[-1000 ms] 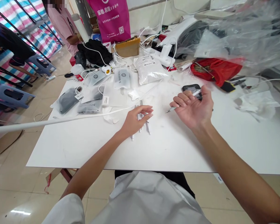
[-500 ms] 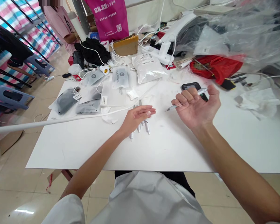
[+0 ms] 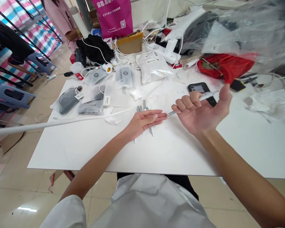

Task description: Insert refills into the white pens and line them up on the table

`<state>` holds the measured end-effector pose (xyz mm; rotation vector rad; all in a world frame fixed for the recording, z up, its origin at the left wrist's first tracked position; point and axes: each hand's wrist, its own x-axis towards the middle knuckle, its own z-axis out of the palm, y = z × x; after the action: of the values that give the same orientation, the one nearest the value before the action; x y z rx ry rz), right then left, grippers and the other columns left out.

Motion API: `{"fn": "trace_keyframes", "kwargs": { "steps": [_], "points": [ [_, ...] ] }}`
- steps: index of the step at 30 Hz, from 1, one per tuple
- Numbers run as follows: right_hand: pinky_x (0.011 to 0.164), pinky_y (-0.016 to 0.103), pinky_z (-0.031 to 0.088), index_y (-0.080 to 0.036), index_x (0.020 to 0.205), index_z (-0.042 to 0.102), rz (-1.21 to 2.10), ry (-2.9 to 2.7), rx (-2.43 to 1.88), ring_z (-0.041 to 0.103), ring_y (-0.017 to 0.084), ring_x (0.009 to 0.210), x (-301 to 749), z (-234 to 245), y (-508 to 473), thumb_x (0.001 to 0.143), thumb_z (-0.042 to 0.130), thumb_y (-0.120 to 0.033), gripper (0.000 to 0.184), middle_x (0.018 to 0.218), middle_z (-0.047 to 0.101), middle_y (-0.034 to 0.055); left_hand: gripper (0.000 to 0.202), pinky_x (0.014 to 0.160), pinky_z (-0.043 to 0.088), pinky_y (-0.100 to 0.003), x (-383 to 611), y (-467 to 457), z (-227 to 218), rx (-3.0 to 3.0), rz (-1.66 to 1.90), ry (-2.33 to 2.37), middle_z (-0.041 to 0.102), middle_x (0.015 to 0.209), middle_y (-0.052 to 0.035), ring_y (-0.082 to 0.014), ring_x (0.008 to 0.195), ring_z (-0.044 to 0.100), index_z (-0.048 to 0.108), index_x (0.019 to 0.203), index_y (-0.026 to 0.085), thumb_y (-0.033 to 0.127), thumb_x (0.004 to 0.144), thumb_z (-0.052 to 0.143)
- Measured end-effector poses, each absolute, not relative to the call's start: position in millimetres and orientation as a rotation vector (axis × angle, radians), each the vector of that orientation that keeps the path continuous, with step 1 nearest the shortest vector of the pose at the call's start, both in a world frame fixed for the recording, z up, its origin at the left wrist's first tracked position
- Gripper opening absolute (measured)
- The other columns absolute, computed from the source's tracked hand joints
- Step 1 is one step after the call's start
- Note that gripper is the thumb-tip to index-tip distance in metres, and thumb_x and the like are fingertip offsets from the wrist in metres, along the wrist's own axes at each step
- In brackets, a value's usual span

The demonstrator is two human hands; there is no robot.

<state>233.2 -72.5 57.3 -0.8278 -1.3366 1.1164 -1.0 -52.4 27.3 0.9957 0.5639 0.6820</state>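
Observation:
A silver-white pen (image 3: 207,95) lies across my right hand (image 3: 199,114), whose four fingers curl round it while the thumb stands away. The pen's tip points left and meets, or nearly meets, the fingertips of my left hand (image 3: 146,121). That left hand is stretched out, palm turned up, fingers straight and holding nothing. Beneath and behind it, several similar pens (image 3: 152,131) lie on the white table (image 3: 171,152), partly hidden by the hand. A black phone (image 3: 201,88) rests just behind my right hand.
A white cable (image 3: 85,120) crosses above the table's left part. Grey packaged pouches (image 3: 90,107), a white plastic parcel (image 3: 153,66), a red bag (image 3: 235,66) and crumpled tissue (image 3: 270,106) lie around. A cardboard box (image 3: 129,43) stands at the back. Two people are at the upper left.
My left hand has moved right, its fingers now straighter and at the pen's tip. My right hand has kept the pen and opened its thumb outward. The view has shifted slightly.

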Motion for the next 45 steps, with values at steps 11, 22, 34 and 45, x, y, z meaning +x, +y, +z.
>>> {"fn": "trace_keyframes", "kwargs": {
  "steps": [11,22,34,45],
  "points": [
    [0.085,0.049,0.053,-0.026,0.088,0.062,0.681,-1.653,-0.778,0.060,0.027,0.091,211,40,-79,0.107,0.051,-0.049,0.032,0.094,0.059,0.0080,0.037,0.128,0.043,-0.050,-3,-50,23,0.908,0.787,0.657,0.079,0.132,-0.0128,-0.0319,0.134,0.071,0.082,0.121,0.018,0.035,0.089,0.089],
    [0.066,0.034,0.055,-0.024,0.108,0.066,0.423,-2.272,-0.893,0.052,0.018,0.081,216,6,-71,0.098,0.074,-0.048,0.027,0.108,0.047,0.0059,0.036,0.120,0.049,-0.050,-2,-46,20,1.168,0.921,0.762,0.079,0.133,-0.0106,-0.0309,0.132,0.070,0.082,0.122,0.024,0.037,0.089,0.087],
    [0.105,0.059,0.063,-0.027,0.154,0.054,0.593,-2.255,-1.086,0.063,0.040,0.129,227,6,-65,0.081,0.086,-0.065,0.088,0.149,0.041,0.0175,0.026,0.113,0.053,-0.042,11,13,24,1.758,0.706,1.028,0.081,0.126,-0.0072,-0.0261,0.121,0.073,0.083,0.120,0.025,0.036,0.099,0.070],
    [0.100,0.059,0.062,-0.020,0.137,0.067,0.461,-2.332,-1.017,0.064,0.037,0.118,218,9,-67,0.086,0.080,-0.069,0.072,0.140,0.050,0.0211,0.034,0.123,0.048,-0.042,10,-1,15,2.121,0.626,1.078,0.068,0.151,-0.0053,-0.0241,0.138,0.065,0.079,0.128,0.026,0.022,0.105,0.053]
  ]
}}
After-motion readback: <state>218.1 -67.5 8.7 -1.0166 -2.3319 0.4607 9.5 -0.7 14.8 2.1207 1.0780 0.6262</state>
